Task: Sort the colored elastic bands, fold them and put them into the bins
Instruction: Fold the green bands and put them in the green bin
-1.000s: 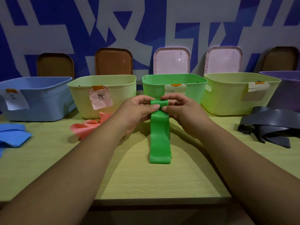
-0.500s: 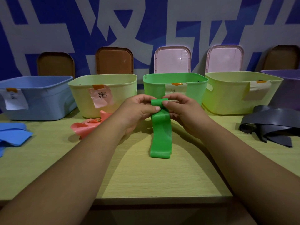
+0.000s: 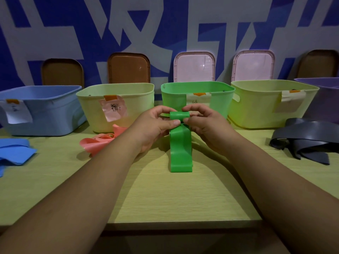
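table [image 3: 165, 198]: pale wood, fills lower frame | back row: five bins | left: blue bands [image 3: 14, 153], pink band [image 3: 100, 142] | centre: green band [image 3: 180, 154] | right: black bands [image 3: 308, 142]

Two bare forearms are seen, and no sleeve is worn on either. The left hand [image 3: 156, 125] and right hand [image 3: 205, 125] are ungloved. Short, unpainted fingernails are shown.
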The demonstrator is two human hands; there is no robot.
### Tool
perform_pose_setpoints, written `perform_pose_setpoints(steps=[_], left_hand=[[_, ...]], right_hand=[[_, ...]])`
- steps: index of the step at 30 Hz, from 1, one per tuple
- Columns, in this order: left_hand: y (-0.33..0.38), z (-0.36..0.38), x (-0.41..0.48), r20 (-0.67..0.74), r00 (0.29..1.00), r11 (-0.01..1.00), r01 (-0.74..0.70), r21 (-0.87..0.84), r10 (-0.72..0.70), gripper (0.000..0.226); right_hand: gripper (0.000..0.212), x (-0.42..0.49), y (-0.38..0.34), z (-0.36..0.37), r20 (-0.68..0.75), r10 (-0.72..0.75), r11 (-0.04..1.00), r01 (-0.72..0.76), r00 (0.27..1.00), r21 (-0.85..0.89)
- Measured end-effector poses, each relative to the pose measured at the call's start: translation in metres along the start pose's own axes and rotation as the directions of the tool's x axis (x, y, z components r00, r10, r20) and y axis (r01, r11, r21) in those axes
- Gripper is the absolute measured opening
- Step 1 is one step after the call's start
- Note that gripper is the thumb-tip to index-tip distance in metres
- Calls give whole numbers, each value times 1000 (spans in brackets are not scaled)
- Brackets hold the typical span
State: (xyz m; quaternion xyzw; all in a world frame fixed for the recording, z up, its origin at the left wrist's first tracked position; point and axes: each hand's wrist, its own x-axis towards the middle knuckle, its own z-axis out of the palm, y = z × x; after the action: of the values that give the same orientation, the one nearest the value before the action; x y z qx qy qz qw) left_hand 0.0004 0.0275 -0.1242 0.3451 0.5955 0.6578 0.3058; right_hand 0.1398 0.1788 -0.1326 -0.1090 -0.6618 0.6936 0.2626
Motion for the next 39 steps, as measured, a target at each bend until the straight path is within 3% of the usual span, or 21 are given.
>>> perform_pose_setpoints(steps=[9,17,22,29,39], left_hand=[[2,1,0,-3,1000,1000,-16,-19,16,40],[2,0,2,40,998,999,52,-10,-51,38],[0,0,2,26,1000,1000,16,-18,-15,28],[-3,-3,4,-2,1000,1000,-9,-12,9,32],[-2,-3,4,11,999,998,-53,-29,53,41]], right_hand=[[20,0,4,2,-36,-2,996,-1,999,-92],[29,-1,1,-2,26,-5,1000,5,1000,-13],[35,0,1,-2,6,-10,1000,10,1000,13],[41,-1,0,-1,6,-7,1000,7,1000,13],[22,-3,2,2,-11,-12,999,11,1000,-46]])
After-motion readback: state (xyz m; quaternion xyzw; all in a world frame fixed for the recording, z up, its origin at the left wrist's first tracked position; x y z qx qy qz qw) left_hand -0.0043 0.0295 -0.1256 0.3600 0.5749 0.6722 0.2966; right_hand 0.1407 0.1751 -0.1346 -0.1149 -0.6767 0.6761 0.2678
